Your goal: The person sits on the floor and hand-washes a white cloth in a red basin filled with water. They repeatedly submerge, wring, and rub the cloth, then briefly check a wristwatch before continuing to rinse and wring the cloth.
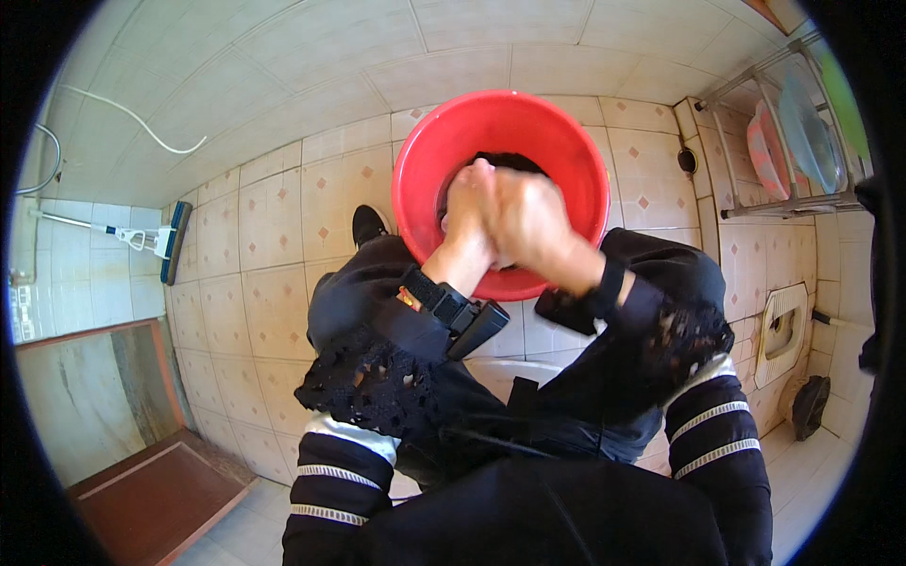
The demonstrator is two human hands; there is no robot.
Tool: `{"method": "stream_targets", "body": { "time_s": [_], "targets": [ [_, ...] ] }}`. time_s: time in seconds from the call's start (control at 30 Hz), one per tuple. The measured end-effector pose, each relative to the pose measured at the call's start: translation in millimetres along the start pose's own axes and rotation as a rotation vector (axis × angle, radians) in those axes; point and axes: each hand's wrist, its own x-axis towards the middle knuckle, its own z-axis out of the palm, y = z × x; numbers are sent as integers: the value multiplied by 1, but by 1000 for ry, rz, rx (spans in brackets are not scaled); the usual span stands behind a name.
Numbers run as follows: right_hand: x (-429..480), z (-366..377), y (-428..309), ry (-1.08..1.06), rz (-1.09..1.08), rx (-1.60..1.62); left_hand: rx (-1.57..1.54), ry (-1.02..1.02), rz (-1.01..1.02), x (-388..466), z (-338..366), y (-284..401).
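A red plastic bucket (453, 131) stands on the tiled floor between my knees. My left hand (465, 209) and my right hand (532, 210) are pressed together over its mouth. The right one is blurred and covers part of the left. Dark material (520, 161), perhaps wet cloth, shows inside the bucket behind my fingers. Whether anything is held between my palms is hidden. Each wrist wears a black strap, with a black device (479, 330) on the left one.
A squeegee-type mop (173, 242) leans at the left near a brown door (152, 506). On the right are a metal rack (764, 210) with plastic basins (807, 141), a squat toilet (782, 329) and a floor drain hole (686, 160). A tiled wall (453, 67) rises beyond the bucket.
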Motion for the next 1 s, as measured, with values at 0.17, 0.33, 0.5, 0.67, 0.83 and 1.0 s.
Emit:
{"method": "stream_targets", "body": {
  "time_s": [0.17, 0.33, 0.5, 0.67, 0.83, 1.0],
  "targets": [
    [6, -8, -11, -48, 42, -198, 197, 48, -75, -4, 7, 29],
    [19, -27, 6, -73, 417, -10, -31, -135, -196, -15, 21, 37],
    [19, -57, 28, -448, 824, 1400, 125, -195, -14, -8, 4, 73],
    [22, -74, 27, -556, 685, 1322, 139, -341, 17, -6, -2, 82],
    [24, -73, 27, -510, 786, 1418, 317, -358, 24, -17, 13, 80],
    [23, -78, 29, -412, 752, 1357, 736, -535, -121, -23, 17, 86]
  ]
}}
